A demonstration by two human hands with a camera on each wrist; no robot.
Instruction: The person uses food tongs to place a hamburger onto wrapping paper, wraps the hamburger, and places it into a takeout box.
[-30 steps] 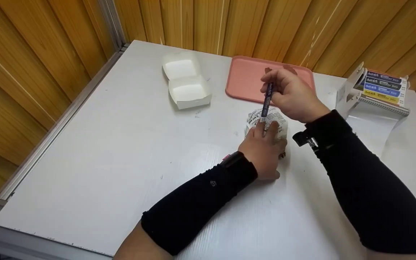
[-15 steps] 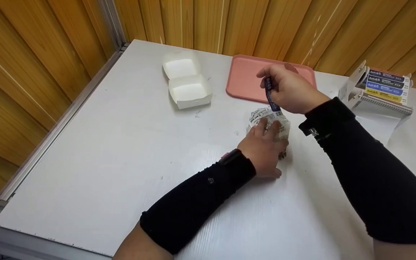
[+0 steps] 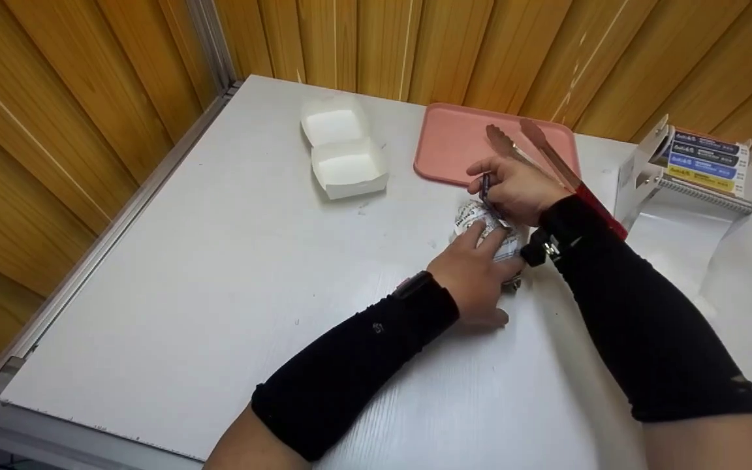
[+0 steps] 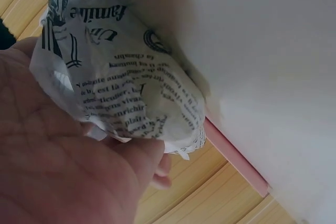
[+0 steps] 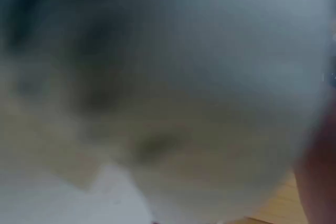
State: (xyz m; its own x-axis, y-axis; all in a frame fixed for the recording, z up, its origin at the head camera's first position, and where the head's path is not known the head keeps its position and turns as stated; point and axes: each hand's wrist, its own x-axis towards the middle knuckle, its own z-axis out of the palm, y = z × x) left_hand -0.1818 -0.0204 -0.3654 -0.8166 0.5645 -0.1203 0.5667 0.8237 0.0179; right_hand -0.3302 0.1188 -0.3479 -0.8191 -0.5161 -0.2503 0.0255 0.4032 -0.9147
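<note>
In the head view a paper-wrapped bundle [image 3: 474, 215], printed with newspaper-like text, lies on the white table. My left hand [image 3: 474, 281] rests over it from the near side, fingers spread across the paper. The left wrist view shows the palm beside the crinkled wrapper [image 4: 131, 82]; what is inside stays hidden. My right hand [image 3: 523, 192] is at the bundle's far end and pinches a dark blue label sticker [image 3: 485, 186], its lower end at the paper. The right wrist view is mostly a blurred pale surface very close to the camera.
An open white paper box [image 3: 350, 166] stands at the back left of the bundle. Behind the right hand lies a pink tray [image 3: 451, 140], with red-handled tongs [image 3: 546, 153] over it. A rack of coloured label rolls [image 3: 702, 163] stands at the right.
My right hand has come down and nearer to the bundle with the label sticker, after lifting slightly. The tongs behind it now show. The left hand stays on the bundle.
</note>
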